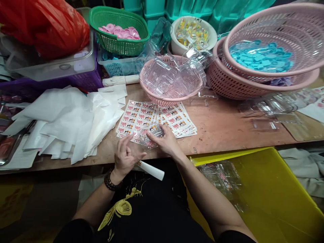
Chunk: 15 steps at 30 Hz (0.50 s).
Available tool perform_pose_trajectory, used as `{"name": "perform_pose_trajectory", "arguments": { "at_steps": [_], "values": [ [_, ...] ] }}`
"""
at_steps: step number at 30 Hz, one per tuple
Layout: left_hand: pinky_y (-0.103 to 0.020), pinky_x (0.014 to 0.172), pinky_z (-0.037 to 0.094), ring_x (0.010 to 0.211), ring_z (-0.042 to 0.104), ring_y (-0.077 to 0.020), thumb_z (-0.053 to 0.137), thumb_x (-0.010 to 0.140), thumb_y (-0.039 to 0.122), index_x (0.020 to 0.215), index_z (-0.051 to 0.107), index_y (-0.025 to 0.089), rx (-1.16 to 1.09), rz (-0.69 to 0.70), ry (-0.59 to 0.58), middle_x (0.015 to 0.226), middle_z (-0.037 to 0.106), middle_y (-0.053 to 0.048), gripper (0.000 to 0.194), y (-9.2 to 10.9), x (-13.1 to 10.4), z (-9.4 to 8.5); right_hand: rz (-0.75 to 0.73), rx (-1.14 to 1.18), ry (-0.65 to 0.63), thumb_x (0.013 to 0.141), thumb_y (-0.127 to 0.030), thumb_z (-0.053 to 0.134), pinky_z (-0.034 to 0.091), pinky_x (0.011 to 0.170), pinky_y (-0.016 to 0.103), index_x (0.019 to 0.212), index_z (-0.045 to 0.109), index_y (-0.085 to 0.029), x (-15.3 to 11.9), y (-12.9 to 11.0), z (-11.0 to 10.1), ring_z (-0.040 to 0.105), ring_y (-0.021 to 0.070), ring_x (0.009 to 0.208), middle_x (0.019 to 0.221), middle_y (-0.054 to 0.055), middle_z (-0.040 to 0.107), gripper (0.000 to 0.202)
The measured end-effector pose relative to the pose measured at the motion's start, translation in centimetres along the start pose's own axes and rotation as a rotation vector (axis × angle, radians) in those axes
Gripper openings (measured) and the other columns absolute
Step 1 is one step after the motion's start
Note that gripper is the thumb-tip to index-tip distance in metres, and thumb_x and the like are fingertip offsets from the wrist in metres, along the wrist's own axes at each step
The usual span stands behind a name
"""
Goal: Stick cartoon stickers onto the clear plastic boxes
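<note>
My right hand (167,139) grips a clear plastic case (149,143) with a cat sticker on its face, thumb on top. Close by on the left, my left hand (124,156) has its fingers partly curled. A curled white sticker strip (152,170) sticks out from under that hand, seemingly held by its lower fingers, which are partly hidden. Under and behind the case, sheets of cat-and-pink-print stickers (133,118) are fanned out on the wooden table (212,131).
Crumpled white backing paper (68,118) is heaped at left. A pink basket (172,100) of clear cases stands behind the sheets. Larger pink baskets (235,86) with blue pieces are at right. A yellow bin (268,189) holding clear cases sits below the table edge.
</note>
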<state>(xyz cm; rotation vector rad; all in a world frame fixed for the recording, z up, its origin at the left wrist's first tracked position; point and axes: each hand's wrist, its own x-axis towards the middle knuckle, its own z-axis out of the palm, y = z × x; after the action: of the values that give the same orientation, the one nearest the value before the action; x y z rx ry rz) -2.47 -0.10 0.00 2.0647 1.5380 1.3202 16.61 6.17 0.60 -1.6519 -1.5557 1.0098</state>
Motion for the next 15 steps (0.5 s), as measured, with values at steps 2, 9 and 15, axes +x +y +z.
{"name": "perform_pose_trajectory", "arguments": {
  "at_steps": [2,9,15],
  "values": [
    [-0.018,0.039,0.045,0.039,0.042,0.0009,0.072,0.085,0.054,0.145,0.051,0.018,-0.02,-0.168,-0.076,0.13,0.064,-0.019,0.073,-0.2,0.0,0.0,-0.008,0.045,0.037,0.068,-0.062,0.078,0.049,0.101,0.048,0.121,0.065,-0.015,-0.3,0.0,0.8,0.062,0.0292,0.11,0.117,0.015,0.065,0.072],
    [-0.018,0.044,0.046,0.044,0.035,0.0008,0.072,0.087,0.047,0.138,0.06,0.021,-0.208,-0.177,-0.144,0.128,0.065,-0.016,0.058,1.1,0.4,-0.8,0.028,0.301,0.208,0.073,-0.061,0.075,0.057,0.085,0.041,0.116,0.066,-0.019,-3.0,-0.5,-3.2,0.069,0.0244,0.095,0.108,0.01,0.07,0.061],
    [-0.018,0.044,0.039,0.045,0.042,-0.0056,0.064,0.093,0.043,0.134,0.061,0.017,-0.35,-0.331,-0.098,0.075,0.062,0.002,0.049,3.7,2.6,0.9,0.212,-0.467,0.721,0.052,-0.061,0.089,0.042,0.058,0.043,0.072,0.07,-0.025,-13.3,10.4,-21.3,0.064,0.0291,0.072,0.071,0.013,0.061,0.045]
  ]
}}
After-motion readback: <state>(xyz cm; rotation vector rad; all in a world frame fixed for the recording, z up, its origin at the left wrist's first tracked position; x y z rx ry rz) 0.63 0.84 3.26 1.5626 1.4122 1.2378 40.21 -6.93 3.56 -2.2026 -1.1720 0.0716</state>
